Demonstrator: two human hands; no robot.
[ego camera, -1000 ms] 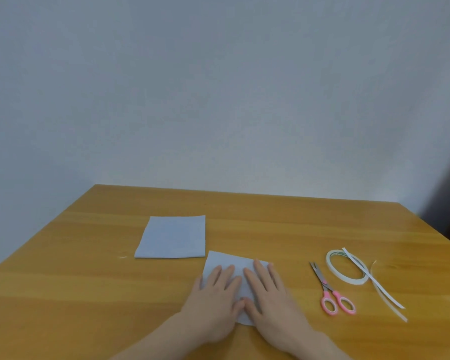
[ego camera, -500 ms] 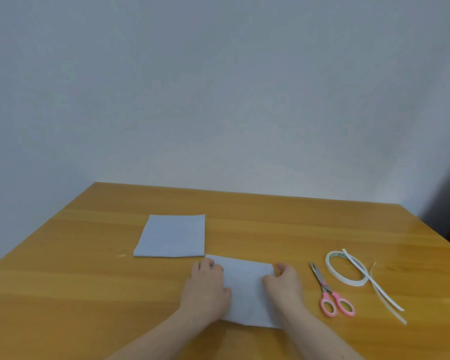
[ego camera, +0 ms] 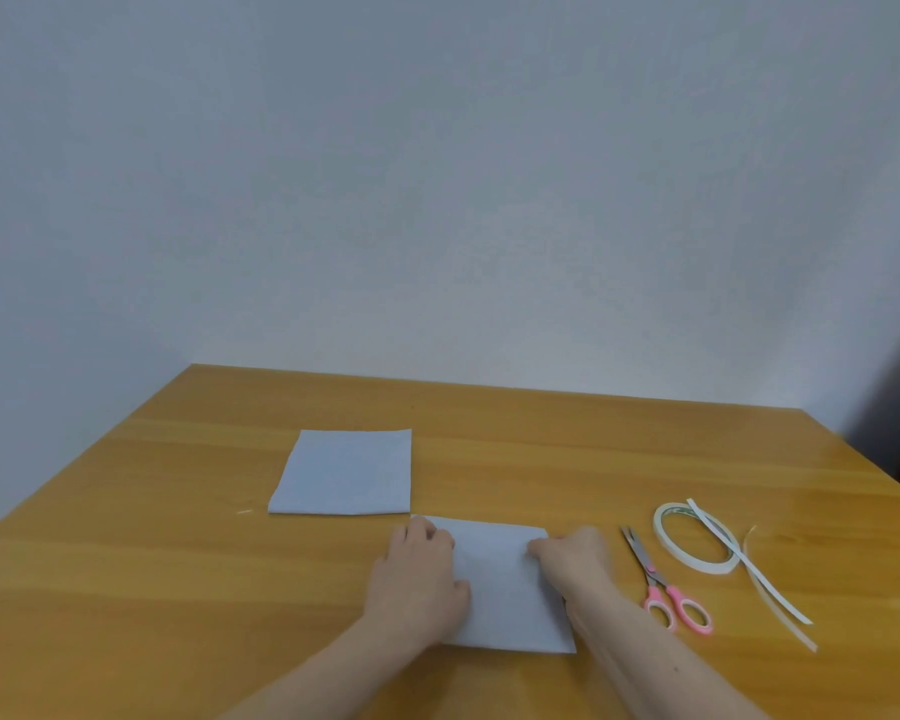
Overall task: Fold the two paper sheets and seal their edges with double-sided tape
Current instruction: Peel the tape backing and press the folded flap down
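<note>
A folded pale sheet (ego camera: pixel 500 589) lies flat on the wooden table near me. My left hand (ego camera: pixel 419 584) rests on its left edge, fingers curled at the far left corner. My right hand (ego camera: pixel 572 563) sits on its right edge, fingertips at the far right corner. Whether the fingers pinch the paper or only press it is not clear. A second folded sheet (ego camera: pixel 346 472) lies flat further back on the left, touched by nothing. A roll of double-sided tape (ego camera: pixel 694 543) lies to the right.
Pink-handled scissors (ego camera: pixel 666 589) lie just right of my right wrist, blades pointing away. Loose white backing strips (ego camera: pixel 759 584) cross the tape roll and trail toward me. The table (ego camera: pixel 178 589) ends at a pale wall behind.
A second ago both hands lay flat together on the middle of the near sheet. They have since slid apart to its left and right edges, and the sheet now lies squarer to me.
</note>
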